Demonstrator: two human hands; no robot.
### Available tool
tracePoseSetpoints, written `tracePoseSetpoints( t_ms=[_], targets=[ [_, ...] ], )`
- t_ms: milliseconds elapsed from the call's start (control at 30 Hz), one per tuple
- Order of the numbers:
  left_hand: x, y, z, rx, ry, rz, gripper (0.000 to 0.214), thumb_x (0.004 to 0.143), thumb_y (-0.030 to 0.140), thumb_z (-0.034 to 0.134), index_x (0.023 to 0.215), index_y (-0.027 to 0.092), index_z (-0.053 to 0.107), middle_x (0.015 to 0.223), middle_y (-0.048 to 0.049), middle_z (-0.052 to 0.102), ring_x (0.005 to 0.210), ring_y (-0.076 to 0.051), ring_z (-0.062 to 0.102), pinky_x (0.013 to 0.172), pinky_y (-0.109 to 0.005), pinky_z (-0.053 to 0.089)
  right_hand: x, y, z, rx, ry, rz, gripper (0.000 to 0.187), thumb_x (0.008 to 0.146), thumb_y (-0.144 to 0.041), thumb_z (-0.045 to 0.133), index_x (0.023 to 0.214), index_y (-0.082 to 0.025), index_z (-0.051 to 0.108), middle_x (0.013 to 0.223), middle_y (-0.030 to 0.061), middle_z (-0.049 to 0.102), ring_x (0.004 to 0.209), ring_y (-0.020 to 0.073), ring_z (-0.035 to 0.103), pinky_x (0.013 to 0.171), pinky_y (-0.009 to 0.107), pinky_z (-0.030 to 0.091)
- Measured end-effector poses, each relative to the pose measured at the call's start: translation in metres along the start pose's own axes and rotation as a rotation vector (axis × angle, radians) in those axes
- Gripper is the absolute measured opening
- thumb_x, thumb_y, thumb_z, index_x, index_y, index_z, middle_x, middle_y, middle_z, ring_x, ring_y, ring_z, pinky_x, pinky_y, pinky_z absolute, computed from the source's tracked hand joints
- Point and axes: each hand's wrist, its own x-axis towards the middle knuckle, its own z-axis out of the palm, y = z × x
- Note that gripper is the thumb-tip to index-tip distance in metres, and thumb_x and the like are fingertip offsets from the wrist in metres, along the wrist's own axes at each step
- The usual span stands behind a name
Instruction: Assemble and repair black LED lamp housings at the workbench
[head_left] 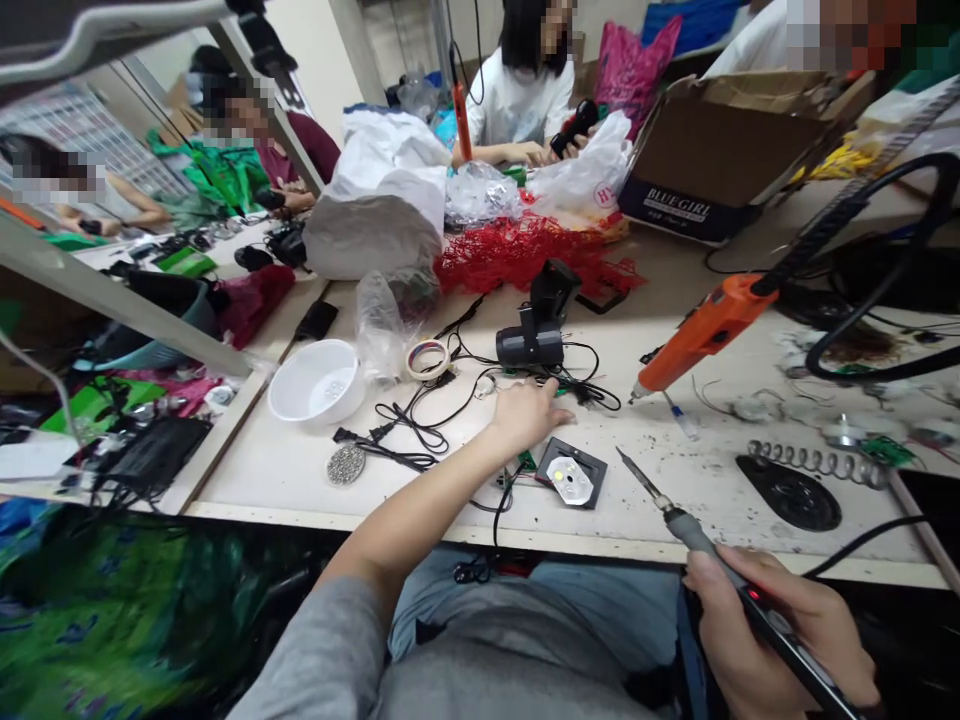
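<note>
My right hand (780, 620) is wrapped round the grip of a soldering iron (701, 530), its tip pointing up and left over the bench. My left hand (529, 412) reaches across the bench with thumb and finger apart, next to black cables (592, 390) and small green pieces. Just beyond it lies a black lamp housing (529, 345) with a bracket. Nearer to me, a black square plate carries a pale LED board (570, 480), with wires and a green circuit board beside it. What lies under my left fingers is partly hidden.
An orange electric screwdriver (701, 330) hangs over the bench at right. A coiled iron stand (817, 465) is at far right. Left are a white bowl (315, 385), a tape roll (428, 360) and a disc of small metal pieces (346, 464). Several people work beyond.
</note>
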Motion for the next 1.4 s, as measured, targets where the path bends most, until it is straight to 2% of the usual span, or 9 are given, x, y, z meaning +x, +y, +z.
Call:
tracePoseSetpoints(
  t_ms=[67,133,300,400,467,533,633,833,1400],
  targets=[
    [0.004,0.003,0.001,0.010,-0.045,-0.037,0.048,0.083,0.051,0.075,0.116,0.019,0.063,0.110,-0.0159,0.067,0.097,-0.033,0.070,0.077,-0.036,0.052,-0.001,0.006,-0.004,0.000,0.030,-0.012,0.022,0.071,-0.022,0.088,0.086,-0.017,0.074,0.070,0.0010,0.072,0.056,0.0175,0.066,0.056,0.032,0.054],
    [0.004,-0.001,0.002,-0.009,-0.031,-0.053,0.044,0.083,0.042,0.077,0.117,0.018,0.062,0.112,-0.0172,0.067,0.095,-0.032,0.070,0.076,-0.036,0.052,-0.002,0.011,-0.006,-0.008,0.038,-0.063,0.024,0.070,-0.019,0.088,0.090,-0.016,0.075,0.073,0.0021,0.073,0.057,0.0177,0.067,0.057,0.032,0.054],
    [-0.017,-0.038,-0.001,-0.134,0.118,-0.068,0.024,0.095,0.016,0.050,0.118,0.016,0.058,0.110,-0.0137,0.068,0.096,-0.024,0.069,0.081,-0.033,0.053,0.002,0.004,0.002,-0.012,-0.026,-0.155,0.021,0.075,-0.019,0.084,0.093,-0.017,0.074,0.077,0.0026,0.074,0.059,0.0160,0.068,0.058,0.028,0.056],
    [-0.040,-0.065,0.002,-0.659,0.258,-0.060,0.019,0.093,0.022,0.049,0.107,0.019,0.062,0.099,-0.0068,0.071,0.079,-0.018,0.068,0.071,-0.029,0.055,0.010,-0.016,0.017,0.022,-0.128,-0.144,0.013,0.083,-0.022,0.078,0.093,-0.019,0.071,0.079,0.0019,0.073,0.056,0.0137,0.067,0.051,0.024,0.053],
    [-0.057,-0.077,0.006,-1.055,0.272,-0.074,0.021,0.089,0.030,0.056,0.102,0.018,0.066,0.091,-0.0049,0.072,0.069,-0.017,0.067,0.065,-0.028,0.056,0.014,-0.029,0.031,0.068,-0.226,-0.127,0.009,0.087,-0.025,0.073,0.093,-0.020,0.069,0.074,0.0001,0.071,0.052,0.0124,0.064,0.047,0.023,0.051],
    [-0.073,-0.083,0.011,-1.251,0.245,-0.101,0.026,0.084,0.036,0.065,0.102,0.017,0.069,0.086,-0.0043,0.073,0.067,-0.016,0.068,0.066,-0.029,0.058,0.015,-0.040,0.046,0.115,-0.303,-0.133,0.008,0.089,-0.027,0.070,0.092,-0.021,0.066,0.071,-0.0011,0.070,0.051,0.0115,0.063,0.046,0.021,0.050],
    [-0.087,-0.084,0.016,-1.377,0.272,-0.139,0.033,0.077,0.038,0.075,0.102,0.017,0.071,0.082,-0.0041,0.075,0.066,-0.016,0.070,0.070,-0.030,0.060,0.014,-0.048,0.069,0.159,-0.340,-0.212,0.009,0.090,-0.027,0.069,0.092,-0.021,0.063,0.077,0.0005,0.072,0.056,0.0123,0.066,0.053,0.022,0.054],
    [-0.092,-0.081,0.020,-1.497,0.318,-0.180,0.037,0.074,0.040,0.080,0.101,0.017,0.072,0.085,-0.0055,0.077,0.068,-0.017,0.071,0.069,-0.030,0.061,0.013,-0.053,0.092,0.222,-0.383,-0.340,0.009,0.089,-0.018,0.068,0.095,-0.021,0.062,0.077,0.0011,0.071,0.065,0.0149,0.070,0.061,0.024,0.059],
    [-0.091,-0.081,0.019,-1.453,0.300,-0.208,0.037,0.075,0.041,0.079,0.101,0.016,0.073,0.076,-0.0045,0.076,0.064,-0.017,0.071,0.069,-0.028,0.059,0.016,-0.060,0.095,0.240,-0.366,-0.499,0.014,0.086,-0.009,0.068,0.095,-0.018,0.062,0.071,0.0007,0.068,0.062,0.0150,0.068,0.060,0.025,0.059]
  ],
)
